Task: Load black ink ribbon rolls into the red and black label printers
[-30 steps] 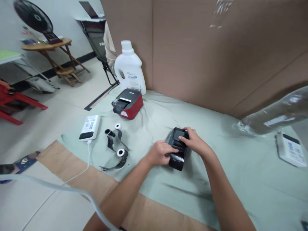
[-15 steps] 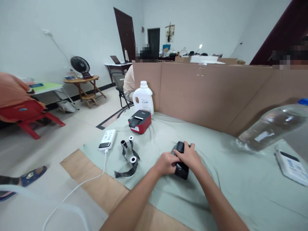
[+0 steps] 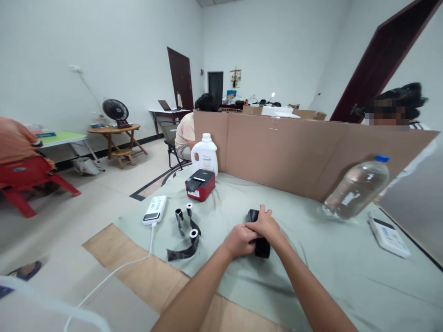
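Observation:
Both hands are closed on a glossy black box-shaped device (image 3: 262,248) on the green cloth (image 3: 228,193). Its exact kind is hard to make out. My left hand (image 3: 240,240) grips its left side, with the fingertips partly hidden. Across its top and right side lies my right hand (image 3: 266,223), the fingers bent over it and touching the left hand. To the left are three small rolls with dark curling strips: one (image 3: 178,213), a second (image 3: 189,208) and a nearer one (image 3: 194,236). Behind them sits a red and black printer (image 3: 200,185).
A white power bank (image 3: 154,210) with a cable lies left; a similar white device (image 3: 389,235) lies right. A white jug (image 3: 206,154) and a tilted clear bottle (image 3: 358,189) stand before the cardboard partition (image 3: 277,147). Other people sit beyond.
My view has tilted up, so the scene sits lower in the picture. Both hands stay on the black device, and the right hand has shifted slightly closer to the left one.

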Action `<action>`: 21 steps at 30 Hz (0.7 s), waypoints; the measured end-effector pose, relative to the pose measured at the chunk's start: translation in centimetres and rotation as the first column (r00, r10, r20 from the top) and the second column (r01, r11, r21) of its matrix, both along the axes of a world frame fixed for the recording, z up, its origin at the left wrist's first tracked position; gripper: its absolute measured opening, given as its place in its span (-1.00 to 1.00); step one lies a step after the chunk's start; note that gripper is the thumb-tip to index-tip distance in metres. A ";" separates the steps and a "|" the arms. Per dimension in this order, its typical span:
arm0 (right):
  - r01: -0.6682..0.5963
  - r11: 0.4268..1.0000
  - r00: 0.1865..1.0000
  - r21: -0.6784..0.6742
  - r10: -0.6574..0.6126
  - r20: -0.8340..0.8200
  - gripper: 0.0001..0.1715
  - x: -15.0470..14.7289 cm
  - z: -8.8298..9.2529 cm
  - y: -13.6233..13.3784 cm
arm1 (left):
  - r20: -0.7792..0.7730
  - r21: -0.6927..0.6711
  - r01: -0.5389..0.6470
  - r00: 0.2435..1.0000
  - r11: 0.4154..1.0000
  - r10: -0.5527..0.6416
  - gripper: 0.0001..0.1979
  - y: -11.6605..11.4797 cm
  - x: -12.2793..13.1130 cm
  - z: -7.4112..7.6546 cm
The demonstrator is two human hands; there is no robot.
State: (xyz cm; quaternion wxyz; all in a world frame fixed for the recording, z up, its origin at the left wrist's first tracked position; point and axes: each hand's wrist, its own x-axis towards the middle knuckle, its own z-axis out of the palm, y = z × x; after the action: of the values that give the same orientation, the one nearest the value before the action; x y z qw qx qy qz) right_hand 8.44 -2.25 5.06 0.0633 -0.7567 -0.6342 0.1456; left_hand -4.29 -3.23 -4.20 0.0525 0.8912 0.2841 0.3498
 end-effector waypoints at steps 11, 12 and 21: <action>0.248 0.932 0.957 0.265 -0.278 0.085 -0.18 13.9 -1.3 0.2 | -0.036 -0.034 0.063 0.997 0.997 -0.064 -0.67 -1.8 1.2 0.4; 0.276 0.924 0.947 0.263 -0.309 0.090 -0.17 14.9 -1.6 0.4 | -0.049 -0.036 0.068 0.996 0.997 -0.070 -0.67 -2.0 1.4 0.5; 0.291 0.893 0.923 0.343 -0.356 0.145 -0.06 16.0 -2.1 -2.3 | -0.240 -0.050 0.109 0.964 0.993 -0.118 -0.73 -7.8 0.2 2.2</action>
State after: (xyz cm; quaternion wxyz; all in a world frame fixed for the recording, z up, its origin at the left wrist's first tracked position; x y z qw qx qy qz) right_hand 24.43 -4.54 2.92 0.1411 -0.8430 -0.5167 -0.0485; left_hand -4.12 -11.05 -2.00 0.0534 0.9409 0.2431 0.2296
